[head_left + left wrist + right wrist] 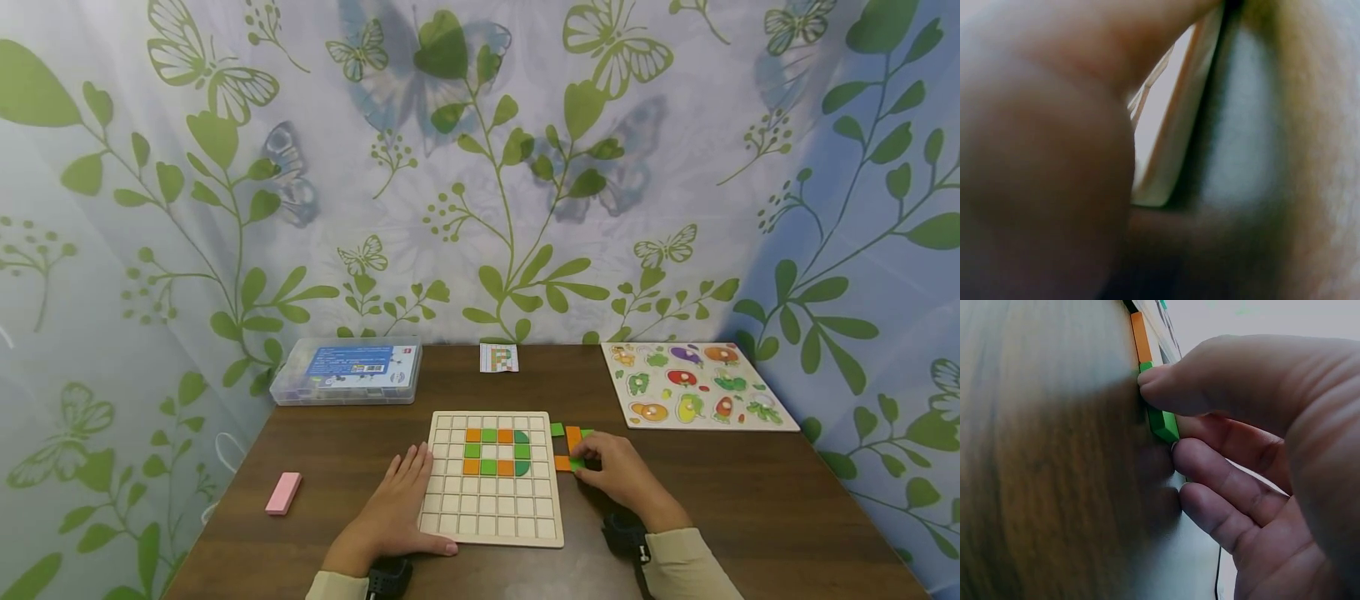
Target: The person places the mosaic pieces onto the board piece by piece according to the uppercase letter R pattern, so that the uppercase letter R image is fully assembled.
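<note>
At the board's (487, 506) left edge, the left hand (397, 507) rests with fingers straight. Right of the board, the right hand (621, 472) pinches a green tile (1164, 426).

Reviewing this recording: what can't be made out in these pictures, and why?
Head: loose tiles beside the board, partly covered by the right hand; their number is unclear.
Head: print on the box label, too small to read.
Left wrist: most of the board, hidden behind the blurred left hand.
Head: both sleeves, cut off by the bottom edge.
</note>
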A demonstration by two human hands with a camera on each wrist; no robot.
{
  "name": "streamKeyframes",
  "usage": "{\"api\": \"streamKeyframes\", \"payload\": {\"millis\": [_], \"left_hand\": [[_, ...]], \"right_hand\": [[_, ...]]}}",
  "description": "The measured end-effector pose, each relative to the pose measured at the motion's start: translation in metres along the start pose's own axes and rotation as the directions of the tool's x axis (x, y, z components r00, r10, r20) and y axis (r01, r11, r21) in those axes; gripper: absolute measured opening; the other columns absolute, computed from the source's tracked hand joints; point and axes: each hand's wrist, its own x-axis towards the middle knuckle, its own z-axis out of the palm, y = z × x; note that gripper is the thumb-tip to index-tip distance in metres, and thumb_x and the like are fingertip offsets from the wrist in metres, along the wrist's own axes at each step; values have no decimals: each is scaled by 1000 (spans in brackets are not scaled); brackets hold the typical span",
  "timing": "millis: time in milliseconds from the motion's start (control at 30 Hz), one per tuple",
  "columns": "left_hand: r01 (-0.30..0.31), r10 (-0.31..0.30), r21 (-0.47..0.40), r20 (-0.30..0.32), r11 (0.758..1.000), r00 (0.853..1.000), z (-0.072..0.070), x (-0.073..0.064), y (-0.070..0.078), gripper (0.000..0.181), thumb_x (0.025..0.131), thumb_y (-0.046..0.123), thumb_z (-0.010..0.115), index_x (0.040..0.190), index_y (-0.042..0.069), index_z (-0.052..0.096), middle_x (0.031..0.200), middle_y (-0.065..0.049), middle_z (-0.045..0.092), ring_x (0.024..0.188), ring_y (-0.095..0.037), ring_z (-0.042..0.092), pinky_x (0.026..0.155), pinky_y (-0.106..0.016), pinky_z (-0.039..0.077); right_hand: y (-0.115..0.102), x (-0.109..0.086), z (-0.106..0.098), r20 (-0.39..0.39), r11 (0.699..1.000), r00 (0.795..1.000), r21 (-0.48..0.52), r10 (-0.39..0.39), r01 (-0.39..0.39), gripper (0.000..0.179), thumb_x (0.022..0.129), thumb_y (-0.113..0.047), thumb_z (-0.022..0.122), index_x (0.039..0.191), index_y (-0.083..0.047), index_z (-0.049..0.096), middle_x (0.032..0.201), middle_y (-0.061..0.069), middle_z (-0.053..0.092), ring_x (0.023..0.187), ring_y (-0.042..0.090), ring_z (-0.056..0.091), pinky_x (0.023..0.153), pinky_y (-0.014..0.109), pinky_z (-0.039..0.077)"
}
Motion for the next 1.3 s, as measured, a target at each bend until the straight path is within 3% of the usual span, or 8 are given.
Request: {"api": "streamKeyframes", "payload": {"millis": [633, 1000, 1300], "left_hand": [[-18, 18, -7, -12, 1000, 1000, -2, 0, 2, 142, 73, 91, 67, 163, -9, 23, 169, -27, 19, 157, -42, 13, 123, -60, 11], [-21, 21, -6, -12, 1000, 1000, -2, -1, 2, 142, 73, 90, 67, 163, -10, 22, 169, -27, 18, 157, -43, 13, 123, -61, 13], [-21, 21, 7, -10, 1000, 1000, -2, -1, 2, 141, 74, 91, 66, 163, -9, 22, 169, -27, 18, 157, -43, 13, 123, -61, 13]], "right_hand": [[-4, -1, -3, -24, 999, 999, -11, 43, -43, 17, 85, -7, 90, 95, -15, 79, 95, -8, 66, 87, 13, 62, 80, 37, 58], [-7, -1, 1, -87, 1000, 996, -10, -26, 25, 18, 83, -6, 91, 93, -13, 78, 94, -6, 66, 83, 15, 64, 74, 34, 58], [-13, 3, 6, -65, 999, 997, -12, -42, 41, 15, 86, -12, 90, 96, -16, 79, 96, -8, 66, 85, 11, 64, 75, 34, 57]]}}
